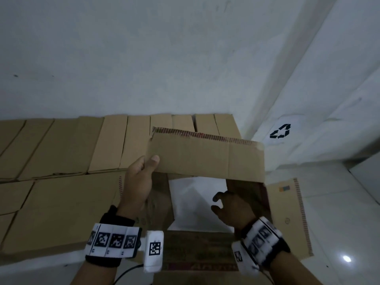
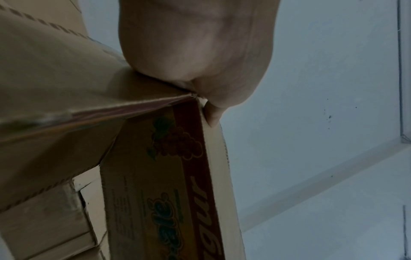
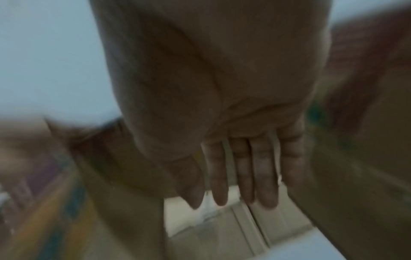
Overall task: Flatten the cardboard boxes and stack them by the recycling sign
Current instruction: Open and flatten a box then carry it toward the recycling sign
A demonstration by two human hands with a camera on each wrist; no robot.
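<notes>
Cardboard box [image 1: 205, 159] up off the floor, open-ended, near the recycling sign [image 1: 281, 131].

Head view: left hand [image 1: 139, 182] pinching far panel's corner, thumb on top; right hand [image 1: 232, 208] inside, loosely spread, gripping nothing. Probably light, stiff, foldable along creases; best taken at opposite corners. Left wrist view: fingers mostly hidden behind the printed wall. Right wrist view: heavily blurred, fingers [image 3: 262, 176] straight, contact unclear.

I see a plain white wall [image 1: 144, 58] filling the far side, meeting a second white wall [image 1: 339, 68] at the right corner. Glossy white floor tiles [image 1: 339, 233] lie near right, catching a bright light reflection [image 1: 347, 258].
</notes>
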